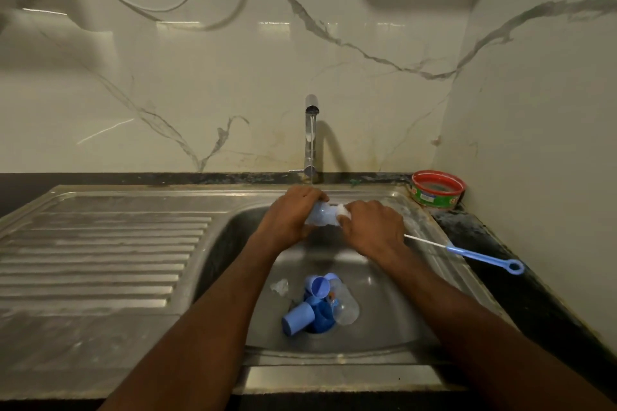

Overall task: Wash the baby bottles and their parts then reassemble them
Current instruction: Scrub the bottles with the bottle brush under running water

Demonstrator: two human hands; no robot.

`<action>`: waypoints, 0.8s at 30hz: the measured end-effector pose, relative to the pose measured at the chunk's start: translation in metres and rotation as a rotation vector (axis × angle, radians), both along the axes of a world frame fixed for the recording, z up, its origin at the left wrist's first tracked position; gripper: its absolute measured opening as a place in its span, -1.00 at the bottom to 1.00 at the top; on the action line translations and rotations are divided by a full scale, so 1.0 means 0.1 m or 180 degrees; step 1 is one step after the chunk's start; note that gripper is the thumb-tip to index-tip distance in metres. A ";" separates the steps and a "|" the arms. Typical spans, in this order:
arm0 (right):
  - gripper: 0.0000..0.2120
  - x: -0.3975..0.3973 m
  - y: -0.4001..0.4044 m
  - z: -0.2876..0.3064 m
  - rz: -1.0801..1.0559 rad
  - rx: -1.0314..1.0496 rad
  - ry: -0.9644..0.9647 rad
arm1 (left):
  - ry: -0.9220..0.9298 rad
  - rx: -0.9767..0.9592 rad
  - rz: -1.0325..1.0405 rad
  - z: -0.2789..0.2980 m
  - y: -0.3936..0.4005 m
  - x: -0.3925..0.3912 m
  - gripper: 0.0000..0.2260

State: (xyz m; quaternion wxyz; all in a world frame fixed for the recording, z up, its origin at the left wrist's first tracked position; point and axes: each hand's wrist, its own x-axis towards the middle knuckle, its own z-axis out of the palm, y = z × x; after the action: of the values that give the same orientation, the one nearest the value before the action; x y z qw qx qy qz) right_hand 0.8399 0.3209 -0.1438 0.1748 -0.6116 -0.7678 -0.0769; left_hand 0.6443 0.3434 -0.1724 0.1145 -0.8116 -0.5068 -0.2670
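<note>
Over the steel sink [394, 327], under the running tap [311, 130], my left hand [290, 217] grips a clear baby bottle [322, 214] lying sideways. My right hand [374, 227] pinches a white soapy pad [344, 210] against the bottle's end. Down in the basin by the drain lie a second clear bottle [345, 305], blue caps [297, 319] and a blue collar ring [322, 310], piled together. A small clear teat-like piece [279, 287] lies left of them.
A thin bottle brush with a blue handle [480, 255] lies across the sink's right rim. A red and green tub [437, 190] stands in the back right corner. The ribbed draining board [100, 250] spreads to the left. The wall is close on the right.
</note>
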 end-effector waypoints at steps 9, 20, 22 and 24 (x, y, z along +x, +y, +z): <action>-0.61 0.19 0.04 0.11 0.0021 -0.0614 0.0468 | 0.0128 0.0530 0.0165 -0.04 0.00 0.00 -0.50; -0.62 0.34 -0.15 0.36 -0.0141 -0.0183 -0.0535 | 0.0653 0.0390 0.1006 0.00 -0.10 0.00 -0.41; -0.65 0.40 -0.17 0.40 -0.0242 -0.0238 -0.0606 | 0.0781 0.0277 0.1254 -0.02 -0.12 -0.08 -0.44; -0.65 0.43 -0.19 0.39 -0.0280 -0.0288 -0.0619 | 0.1080 0.0165 0.1309 -0.01 -0.14 -0.08 -0.47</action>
State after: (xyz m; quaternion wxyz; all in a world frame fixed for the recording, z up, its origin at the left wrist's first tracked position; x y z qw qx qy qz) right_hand 0.8834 0.3018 -0.1053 0.0682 -0.6416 -0.7562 -0.1087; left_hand 0.6361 0.3295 -0.1736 0.2704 -0.7215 -0.6276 -0.1112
